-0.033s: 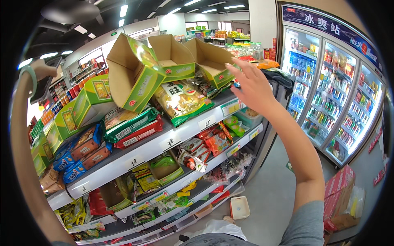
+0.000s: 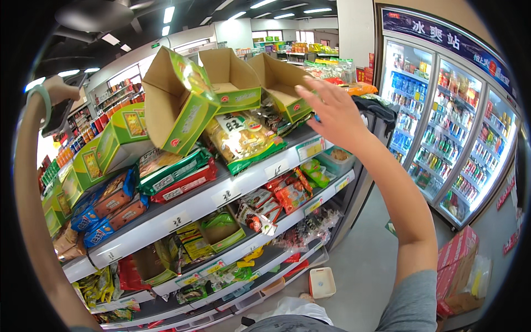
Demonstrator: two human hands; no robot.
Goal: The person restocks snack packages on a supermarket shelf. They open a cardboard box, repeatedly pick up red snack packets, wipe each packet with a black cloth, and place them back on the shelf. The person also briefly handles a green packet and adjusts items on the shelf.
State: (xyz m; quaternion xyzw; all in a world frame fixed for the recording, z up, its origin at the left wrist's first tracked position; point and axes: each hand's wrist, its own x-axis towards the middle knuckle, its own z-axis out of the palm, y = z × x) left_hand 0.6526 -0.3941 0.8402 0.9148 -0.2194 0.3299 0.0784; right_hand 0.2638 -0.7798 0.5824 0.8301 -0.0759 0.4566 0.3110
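Observation:
At the far left, my raised left hand [image 2: 58, 93] is closed round a dark, flat phone [image 2: 60, 119]; a pale band circles the wrist. My right hand [image 2: 336, 113] reaches over the shelf's right end, fingers stretched and apart, nothing in them. Its fingertips overlap the edge of an open green cardboard box [image 2: 285, 83]; whether they touch it I cannot tell. Two more such boxes stand to its left, an upright one [image 2: 231, 80] and a tilted one [image 2: 180, 105]. Below them lies a clear and green snack bag [image 2: 243, 138], beside green and red packets [image 2: 185, 177].
Lower shelf tiers [image 2: 221, 265] hold several snack packets and open boxes. Lit glass-door drink coolers [image 2: 437, 122] stand at right, with red cartons [image 2: 456, 265] below. A white bin [image 2: 322, 283] sits on the floor. Dark cloth [image 2: 376, 108] hangs by the shelf's end.
My right hand has shifted slightly left, further over the right-hand box. The view has moved a little; my left hand still grips the phone.

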